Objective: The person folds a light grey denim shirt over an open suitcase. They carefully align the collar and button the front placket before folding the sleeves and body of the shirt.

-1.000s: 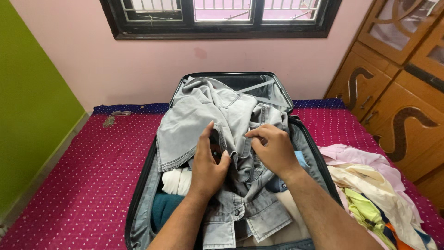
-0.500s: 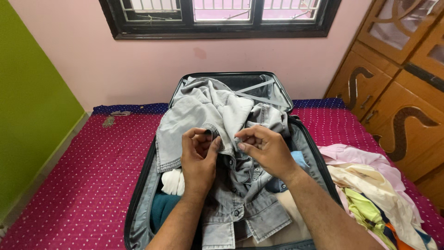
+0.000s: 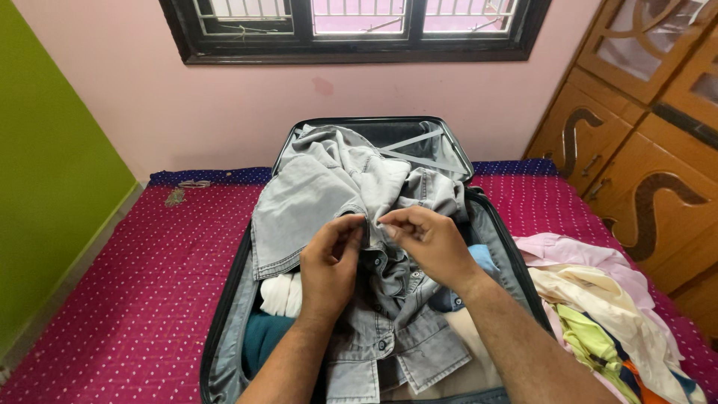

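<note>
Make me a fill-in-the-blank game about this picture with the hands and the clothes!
1. Both hands pinch a grey denim ____.
2. The left hand and right hand work over an open ____.
3. The bed cover is magenta with white ____.
4. The pile of clothes lies to the ____ of the suitcase.

Missing words: shirt; suitcase; dots; right

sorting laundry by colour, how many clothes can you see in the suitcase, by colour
Grey: 1, the denim shirt that the left hand and right hand pinch
White: 1, the roll
Teal: 1, the fold
Blue: 1, the piece
Cream: 1, the layer
Total: 5 visible in the suitcase; more may lie hidden.
</note>
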